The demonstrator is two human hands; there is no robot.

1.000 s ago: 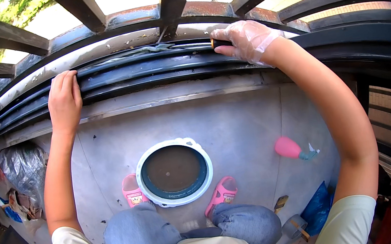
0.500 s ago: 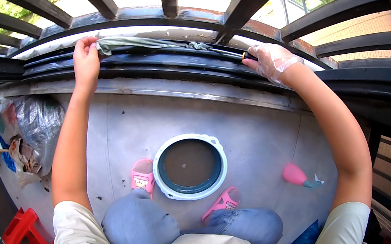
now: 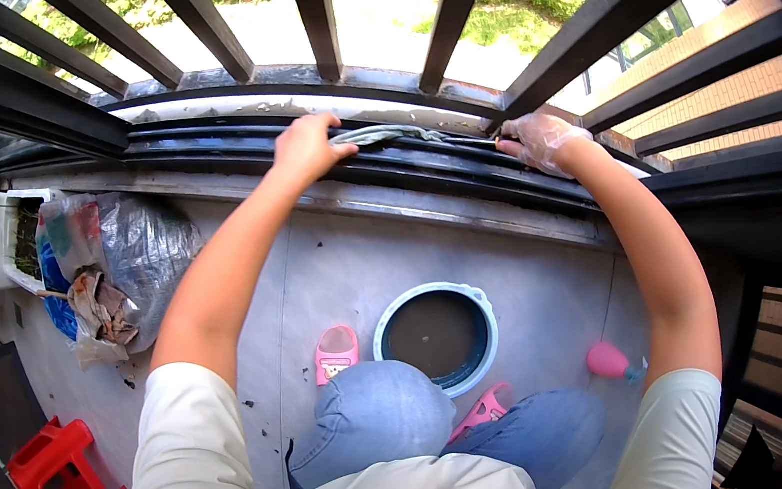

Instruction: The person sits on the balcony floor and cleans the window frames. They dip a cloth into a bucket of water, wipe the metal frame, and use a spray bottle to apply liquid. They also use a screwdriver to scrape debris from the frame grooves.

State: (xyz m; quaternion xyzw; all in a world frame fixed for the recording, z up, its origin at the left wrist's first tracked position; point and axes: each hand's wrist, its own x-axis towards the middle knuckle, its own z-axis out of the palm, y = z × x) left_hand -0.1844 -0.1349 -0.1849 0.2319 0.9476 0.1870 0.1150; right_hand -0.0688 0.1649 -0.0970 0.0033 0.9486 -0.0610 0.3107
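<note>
Grey floor (image 3: 332, 258), bounded by black railing bars (image 3: 313, 13); a filled, blue-rimmed basin (image 3: 430, 288) is placed on it, a red stool (image 3: 47, 458) far left. Along black rails (image 3: 467, 177), a grey-green cloth (image 3: 385, 133) is grasped at its left end by the left hand (image 3: 306, 149); a thin rod (image 3: 472, 140) at its right is gripped by the plastic-gloved right hand (image 3: 545, 140).

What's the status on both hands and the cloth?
Left hand holding grey-green cloth. Gloved right hand gripping thin-shafted tool, cloth at its far end. Light-blue basin on floor, apart from both hands.
</note>
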